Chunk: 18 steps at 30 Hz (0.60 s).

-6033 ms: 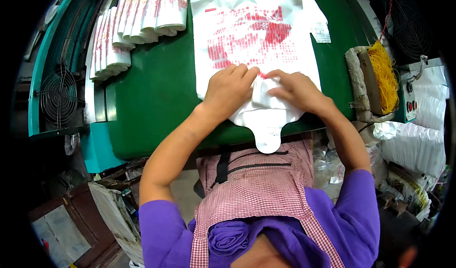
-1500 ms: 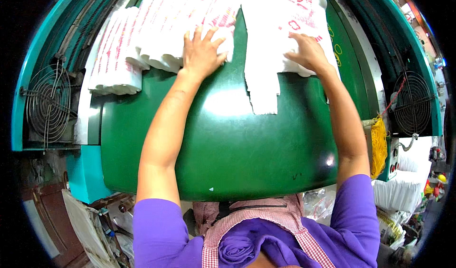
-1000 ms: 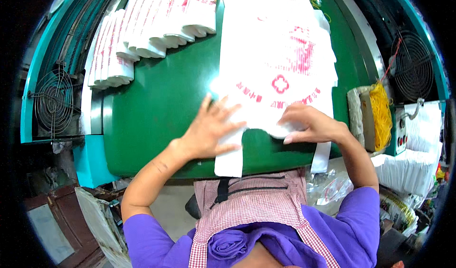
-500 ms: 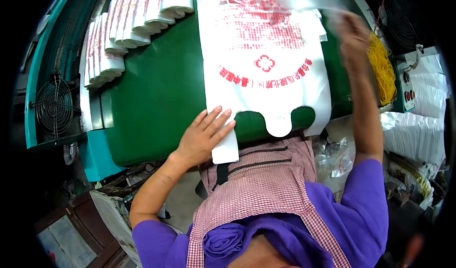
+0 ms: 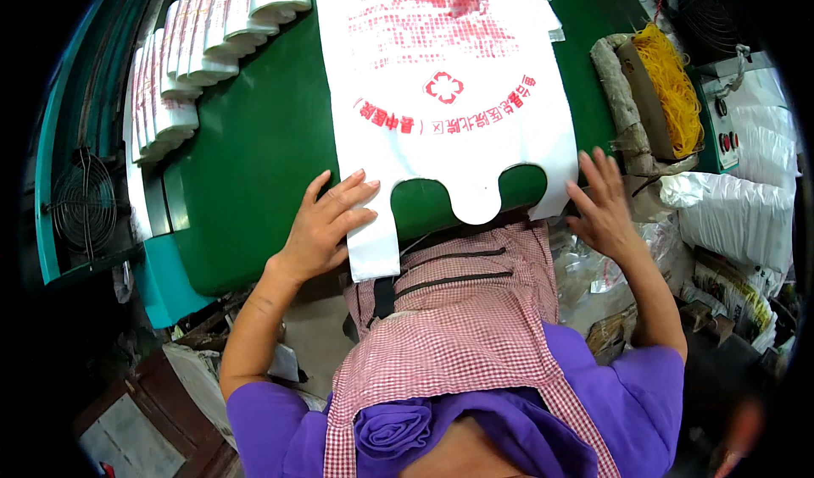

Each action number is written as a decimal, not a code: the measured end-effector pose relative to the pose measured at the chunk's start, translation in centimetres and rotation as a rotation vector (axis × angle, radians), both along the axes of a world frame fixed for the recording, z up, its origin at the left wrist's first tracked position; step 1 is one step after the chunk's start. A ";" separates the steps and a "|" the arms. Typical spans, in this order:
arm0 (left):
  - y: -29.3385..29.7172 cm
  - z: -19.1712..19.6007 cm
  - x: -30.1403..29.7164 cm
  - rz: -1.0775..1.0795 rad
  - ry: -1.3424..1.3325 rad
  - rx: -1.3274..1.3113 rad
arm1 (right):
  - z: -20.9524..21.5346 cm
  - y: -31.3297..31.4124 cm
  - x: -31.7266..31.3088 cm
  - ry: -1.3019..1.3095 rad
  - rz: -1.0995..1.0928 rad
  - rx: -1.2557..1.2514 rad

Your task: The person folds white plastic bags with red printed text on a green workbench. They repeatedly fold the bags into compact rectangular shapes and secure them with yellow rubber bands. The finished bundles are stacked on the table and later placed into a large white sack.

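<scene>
A white plastic carrier bag [image 5: 462, 152] with red print lies flat on the green tabletop [image 5: 246, 173]. Its two handle straps point toward me, with a rounded tab between them; several layers show at its far right edge. My left hand [image 5: 318, 224] rests its spread fingers on the left strap, near the strap's outer edge. Beside the right strap, my right hand [image 5: 604, 211] has its fingers apart, the tips at the strap's outer edge; whether they touch it I cannot tell. Neither hand grips anything.
Several folded bundles of printed white bags [image 5: 216, 29] stand in a row at the far left. A box of yellow rubber bands [image 5: 670, 88] sits at the right edge, by a control box with red buttons [image 5: 725, 141]. White plastic sheeting [image 5: 738, 224] hangs beyond it.
My right hand has come down from the far right, where it was blurred with something whitish, to the right strap. The left hand stays at the left strap. The view has shifted slightly.
</scene>
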<state>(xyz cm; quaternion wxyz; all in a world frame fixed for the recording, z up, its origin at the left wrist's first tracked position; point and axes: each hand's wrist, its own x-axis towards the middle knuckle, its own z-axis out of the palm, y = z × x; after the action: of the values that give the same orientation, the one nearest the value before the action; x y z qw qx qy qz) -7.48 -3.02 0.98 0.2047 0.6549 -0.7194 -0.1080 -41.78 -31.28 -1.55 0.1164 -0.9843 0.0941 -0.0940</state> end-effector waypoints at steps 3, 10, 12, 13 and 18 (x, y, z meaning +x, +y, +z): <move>-0.1 -0.2 0.8 -0.028 0.048 0.027 | -3.0 -2.2 1.4 -0.072 -0.020 -0.248; -7.3 2.1 -0.2 0.315 0.649 0.058 | 2.0 -3.0 2.5 -0.135 0.140 0.121; -10.6 2.3 -0.1 0.221 0.555 0.001 | 3.4 -2.8 4.8 -0.142 0.172 0.318; -12.2 1.5 0.1 0.180 0.564 0.050 | 3.6 -2.9 5.5 -0.133 0.133 0.501; -16.0 0.0 -0.5 0.196 -0.024 0.118 | 4.1 -2.3 14.9 -0.200 -0.166 0.794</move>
<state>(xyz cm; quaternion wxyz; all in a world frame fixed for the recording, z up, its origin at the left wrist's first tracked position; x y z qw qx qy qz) -7.95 -19.06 0.95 0.1666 0.7344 -0.6465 -0.1217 -26.87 -33.57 2.54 0.4876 -0.8378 0.1905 -0.1548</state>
